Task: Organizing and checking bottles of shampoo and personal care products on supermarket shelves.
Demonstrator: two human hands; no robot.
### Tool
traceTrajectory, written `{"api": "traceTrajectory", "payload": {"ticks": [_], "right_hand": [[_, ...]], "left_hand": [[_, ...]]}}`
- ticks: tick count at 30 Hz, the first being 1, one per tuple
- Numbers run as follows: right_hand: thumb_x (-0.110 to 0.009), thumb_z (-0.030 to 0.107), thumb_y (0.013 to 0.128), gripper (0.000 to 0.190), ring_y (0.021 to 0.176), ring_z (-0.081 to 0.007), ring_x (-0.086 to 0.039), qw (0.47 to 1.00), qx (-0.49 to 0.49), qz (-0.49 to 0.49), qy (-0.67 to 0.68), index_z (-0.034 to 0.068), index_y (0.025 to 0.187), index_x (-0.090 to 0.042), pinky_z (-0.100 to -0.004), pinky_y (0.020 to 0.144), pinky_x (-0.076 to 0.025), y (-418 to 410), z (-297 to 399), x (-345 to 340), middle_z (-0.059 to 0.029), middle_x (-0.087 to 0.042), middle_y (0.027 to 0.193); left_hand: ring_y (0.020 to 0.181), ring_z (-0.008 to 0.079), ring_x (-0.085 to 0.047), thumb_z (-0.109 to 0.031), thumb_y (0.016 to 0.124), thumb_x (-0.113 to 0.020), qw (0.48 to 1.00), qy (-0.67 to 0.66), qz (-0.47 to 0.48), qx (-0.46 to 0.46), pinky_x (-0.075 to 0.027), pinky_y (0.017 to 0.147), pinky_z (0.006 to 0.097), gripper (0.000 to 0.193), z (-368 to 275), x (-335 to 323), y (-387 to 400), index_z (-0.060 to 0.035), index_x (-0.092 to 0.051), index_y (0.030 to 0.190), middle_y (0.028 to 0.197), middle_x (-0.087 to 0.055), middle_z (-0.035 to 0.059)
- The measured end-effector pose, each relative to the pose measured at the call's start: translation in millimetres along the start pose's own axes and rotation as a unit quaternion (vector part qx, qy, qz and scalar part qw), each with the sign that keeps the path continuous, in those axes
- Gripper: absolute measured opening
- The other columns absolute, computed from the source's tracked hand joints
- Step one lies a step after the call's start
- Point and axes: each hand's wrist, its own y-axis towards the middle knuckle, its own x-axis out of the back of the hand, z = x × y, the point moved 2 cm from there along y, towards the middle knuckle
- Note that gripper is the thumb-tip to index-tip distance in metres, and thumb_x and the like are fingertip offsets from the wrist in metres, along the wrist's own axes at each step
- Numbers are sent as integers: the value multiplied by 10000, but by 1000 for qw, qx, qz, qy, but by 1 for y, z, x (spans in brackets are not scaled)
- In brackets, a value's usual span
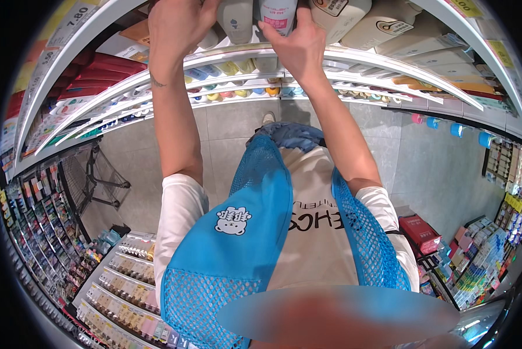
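At the top of the head view, my right hand is around the lower part of a white bottle with a pink label, its thumb on one side and fingers on the other. The bottle stands at the front of a white shelf. My left hand reaches over the same shelf, and its fingertips are cut off by the frame's upper edge. Nearest to it is a pale beige bottle. What the left hand touches cannot be made out.
Large cream pump bottles stand right of my right hand. Dark red packs fill the shelf at left. Lower shelves hold colourful bottles. A shopping cart stands on the grey tiled floor. Behind are a stepped display and a red box.
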Motion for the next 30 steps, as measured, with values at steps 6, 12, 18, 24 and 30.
{"api": "traceTrajectory", "payload": {"ticks": [6, 12, 18, 24, 30], "right_hand": [[-829, 250, 828, 440, 820, -532, -648, 1000, 21, -20, 10, -19, 1009, -531, -552, 690, -521, -1, 1, -1, -317, -666, 858], [-821, 238, 833, 450, 844, -523, -658, 1000, 15, 2, -4, -24, 1079, -549, -543, 694, -534, -4, -6, -3, -317, -671, 902], [-887, 272, 783, 485, 724, -412, -696, 997, 58, -34, -28, 3, 968, -529, -469, 639, -551, -13, -23, -15, -210, -716, 858], [-883, 303, 793, 490, 770, -440, -694, 999, 24, -14, -21, 4, 961, -533, -488, 683, -547, -16, -27, -20, -227, -720, 874], [-868, 320, 810, 488, 836, -451, -704, 999, -16, 11, -38, 5, 1019, -558, -484, 723, -556, -18, -27, -15, -225, -732, 918]], "left_hand": [[565, 286, -698, -141, 869, -762, 998, -1, -6, 58, -539, 591, 396, 203, -3, -4, 7, 6, -774, 1010, 722, -729, 198], [496, 277, -675, -196, 890, -765, 998, 50, 19, 39, -527, 539, 388, 222, -3, 3, 4, -6, -777, 1005, 597, -678, 159], [629, 343, -710, -165, 882, -757, 1000, 22, 1, -12, -553, 633, 414, 193, 3, 6, 4, -17, -774, 1005, 747, -725, 193], [776, 378, -726, -100, 878, -725, 992, 74, -34, -99, -562, 710, 431, 147, 3, 5, 5, -23, -780, 991, 890, -752, 192], [727, 377, -709, -182, 884, -728, 993, 107, 12, -50, -553, 675, 448, 224, 8, 10, 2, -17, -752, 1033, 871, -735, 207]]}}
